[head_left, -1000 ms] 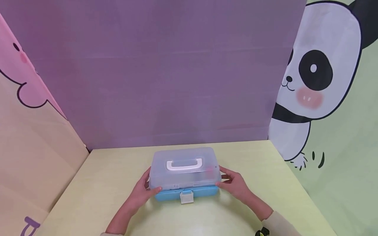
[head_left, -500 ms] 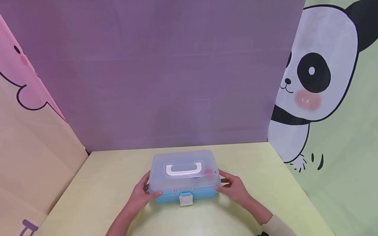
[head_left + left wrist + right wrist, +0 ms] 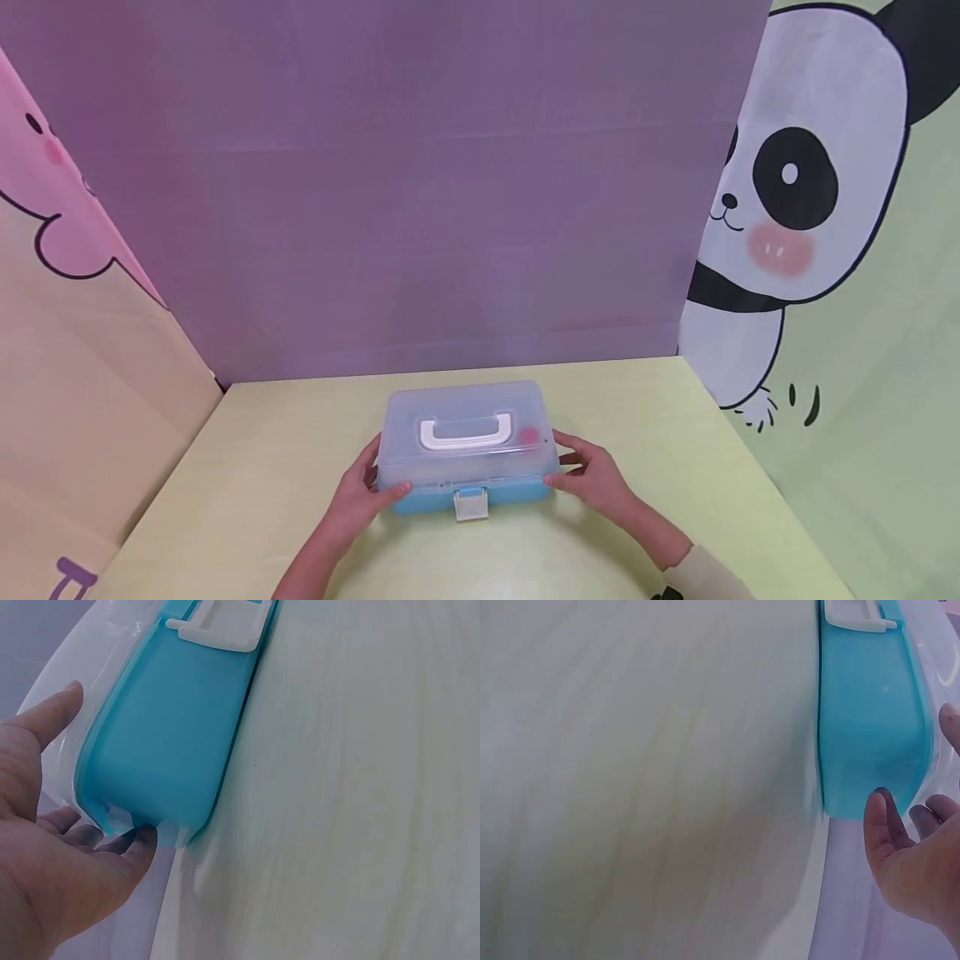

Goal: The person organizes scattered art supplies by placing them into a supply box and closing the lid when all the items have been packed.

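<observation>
A plastic storage box (image 3: 465, 467) sits near the middle of the table, with a cloudy see-through lid (image 3: 405, 412) over a light blue base (image 3: 165, 720). A white carry handle (image 3: 465, 442) lies on the lid, and a white latch (image 3: 471, 505) hangs at the front. My left hand (image 3: 356, 496) holds the left end, thumb along the front and fingers round the end. At the right end my right hand (image 3: 596, 483) grips in the same way, its fingertips at the blue base's end in the right wrist view. A pink patch (image 3: 529, 436) shows through the lid.
The pale wooden table (image 3: 277, 467) ends at a purple wall (image 3: 420, 200) behind the box. A panda picture (image 3: 810, 192) covers the right wall, and a pink cartoon figure (image 3: 75, 242) is on the left one.
The lid's front edge sits slightly lower against the blue base than one second ago, and both thumbs have come down a little with it. The head view has shifted slightly.
</observation>
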### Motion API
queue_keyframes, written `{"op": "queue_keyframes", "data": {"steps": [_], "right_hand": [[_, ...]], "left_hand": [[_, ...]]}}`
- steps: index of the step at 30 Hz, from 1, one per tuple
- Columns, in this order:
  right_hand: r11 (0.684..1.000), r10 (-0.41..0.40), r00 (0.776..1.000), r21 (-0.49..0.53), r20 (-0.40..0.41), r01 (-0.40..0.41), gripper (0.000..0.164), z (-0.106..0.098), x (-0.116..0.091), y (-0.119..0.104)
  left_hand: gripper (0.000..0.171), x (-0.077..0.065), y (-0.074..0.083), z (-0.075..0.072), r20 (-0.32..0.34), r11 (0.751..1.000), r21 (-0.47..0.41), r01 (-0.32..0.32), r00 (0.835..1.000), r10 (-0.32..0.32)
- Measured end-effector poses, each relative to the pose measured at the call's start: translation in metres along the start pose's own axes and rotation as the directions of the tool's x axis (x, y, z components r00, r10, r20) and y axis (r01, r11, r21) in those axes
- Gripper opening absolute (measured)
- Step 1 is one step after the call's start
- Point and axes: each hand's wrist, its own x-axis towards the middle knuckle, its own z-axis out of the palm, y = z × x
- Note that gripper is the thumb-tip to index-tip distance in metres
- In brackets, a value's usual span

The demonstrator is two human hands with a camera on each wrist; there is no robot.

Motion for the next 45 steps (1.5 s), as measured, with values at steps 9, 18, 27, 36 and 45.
{"op": "queue_keyframes", "data": {"steps": [9, 18, 27, 36, 45], "right_hand": [[0.999, 0.02, 1.0, -0.036, -0.001, -0.02, 0.063, 0.003, 0.001, -0.005], [0.918, -0.148, 0.973, -0.391, -0.177, 0.069, 0.063, 0.007, -0.007, -0.011], [0.449, -0.712, 0.702, -0.768, 0.001, 0.457, 0.031, 0.035, -0.012, -0.035], [0.119, -0.629, 0.651, -0.775, 0.425, 0.621, 0.021, 0.077, -0.009, -0.034], [0.108, -0.452, 0.749, -0.804, 0.485, 0.585, 0.022, 0.092, -0.004, -0.033]], "left_hand": [[0.094, -0.001, -0.006, 0.002, -0.048, 1.0, -0.013, 0.029, 0.998, -0.029], [0.093, -0.003, -0.005, 0.004, -0.038, 0.999, -0.038, 0.027, 0.999, -0.028], [0.091, -0.005, -0.006, 0.005, -0.046, 0.999, -0.045, 0.022, 0.999, -0.024], [0.091, -0.004, -0.003, 0.005, -0.035, 1.0, -0.029, 0.002, 0.999, -0.003], [0.119, 0.0, 0.002, 0.01, -0.039, 0.985, 0.143, -0.099, 0.994, 0.106]]}}
